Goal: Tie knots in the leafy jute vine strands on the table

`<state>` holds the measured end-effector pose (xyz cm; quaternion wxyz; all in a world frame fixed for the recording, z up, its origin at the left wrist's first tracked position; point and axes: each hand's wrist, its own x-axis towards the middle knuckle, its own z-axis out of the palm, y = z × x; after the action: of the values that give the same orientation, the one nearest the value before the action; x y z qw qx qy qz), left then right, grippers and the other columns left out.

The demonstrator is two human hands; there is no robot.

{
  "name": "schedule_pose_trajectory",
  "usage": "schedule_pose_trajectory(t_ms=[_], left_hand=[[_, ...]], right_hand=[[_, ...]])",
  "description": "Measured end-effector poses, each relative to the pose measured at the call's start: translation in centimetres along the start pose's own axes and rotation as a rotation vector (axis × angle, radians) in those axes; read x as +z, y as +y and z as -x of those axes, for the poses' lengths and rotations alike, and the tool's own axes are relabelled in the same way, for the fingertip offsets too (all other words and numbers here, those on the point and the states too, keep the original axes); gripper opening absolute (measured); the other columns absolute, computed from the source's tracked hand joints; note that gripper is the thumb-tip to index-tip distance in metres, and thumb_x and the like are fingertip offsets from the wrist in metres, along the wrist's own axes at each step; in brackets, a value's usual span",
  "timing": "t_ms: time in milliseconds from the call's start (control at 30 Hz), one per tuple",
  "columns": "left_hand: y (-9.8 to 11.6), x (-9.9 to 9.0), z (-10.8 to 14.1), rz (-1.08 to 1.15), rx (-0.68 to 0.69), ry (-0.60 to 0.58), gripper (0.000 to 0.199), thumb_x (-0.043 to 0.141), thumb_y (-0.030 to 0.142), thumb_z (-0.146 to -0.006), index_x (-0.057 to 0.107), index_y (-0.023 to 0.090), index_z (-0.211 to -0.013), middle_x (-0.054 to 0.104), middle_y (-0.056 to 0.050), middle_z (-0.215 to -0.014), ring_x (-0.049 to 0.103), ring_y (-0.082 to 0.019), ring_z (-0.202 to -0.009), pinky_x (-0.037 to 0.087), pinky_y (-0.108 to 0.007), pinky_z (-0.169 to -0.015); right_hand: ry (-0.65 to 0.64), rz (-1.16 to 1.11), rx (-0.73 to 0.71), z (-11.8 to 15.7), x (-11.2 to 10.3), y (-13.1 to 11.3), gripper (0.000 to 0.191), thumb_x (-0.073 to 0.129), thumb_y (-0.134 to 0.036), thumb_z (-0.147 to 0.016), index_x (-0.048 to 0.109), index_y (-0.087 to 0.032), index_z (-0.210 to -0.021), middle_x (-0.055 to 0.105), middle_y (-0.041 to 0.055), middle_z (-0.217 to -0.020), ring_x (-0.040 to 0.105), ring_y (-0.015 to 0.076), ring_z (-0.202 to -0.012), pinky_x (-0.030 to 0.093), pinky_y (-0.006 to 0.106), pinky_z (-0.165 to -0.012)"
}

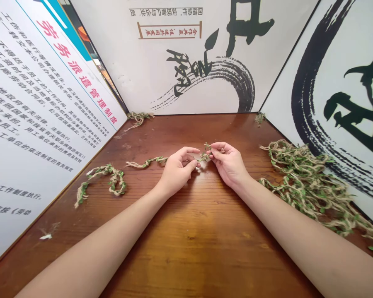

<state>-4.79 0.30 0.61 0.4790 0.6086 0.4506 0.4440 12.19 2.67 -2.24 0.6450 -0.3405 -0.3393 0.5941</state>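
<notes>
Both hands work on a twine cord with small green leaves, which trails left across the table with a frayed end. My left hand is closed around the cord, thumb and fingers curled toward each other. Just to its right, my right hand pinches the cord's other part between thumb and forefinger. A short leafy bit sticks up between the hands. Left of them lies a separate curled piece of leafy twine, touched by neither hand.
A large tangled heap of leafy twine lies on the right. Small bunches of twine sit in the back left corner and back right corner. Printed panels stand around the brown wooden table. A white scrap lies at left.
</notes>
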Motion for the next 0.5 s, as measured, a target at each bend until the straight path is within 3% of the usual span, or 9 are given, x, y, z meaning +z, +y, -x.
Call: schedule_pose_trajectory(t_ms=[233, 500], left_hand=[[-0.92, 0.24, 0.08, -0.207, 0.136, 0.056, 0.017, 0.061, 0.018, -0.087, 0.069, 0.018, -0.102, 0.075, -0.003, -0.080, 0.070, -0.016, -0.074, 0.052, -0.028, -0.068], [-0.95, 0.33, 0.51, -0.474, 0.264, 0.106, 0.019, 0.060, 0.010, -0.088, 0.072, 0.019, -0.099, 0.076, 0.000, -0.080, 0.058, -0.011, -0.058, 0.045, -0.026, -0.062]], right_hand=[[0.149, 0.088, -0.117, 0.06, 0.44, 0.21, 0.017, 0.081, -0.020, -0.063, 0.070, -0.018, -0.075, 0.069, -0.0006, -0.070, 0.063, 0.0119, -0.067, 0.049, 0.027, -0.067], [0.235, 0.095, -0.121, -0.20, 0.38, 0.08, 0.013, 0.075, -0.016, -0.063, 0.068, -0.018, -0.073, 0.064, -0.0014, -0.070, 0.060, 0.0122, -0.067, 0.048, 0.028, -0.065]])
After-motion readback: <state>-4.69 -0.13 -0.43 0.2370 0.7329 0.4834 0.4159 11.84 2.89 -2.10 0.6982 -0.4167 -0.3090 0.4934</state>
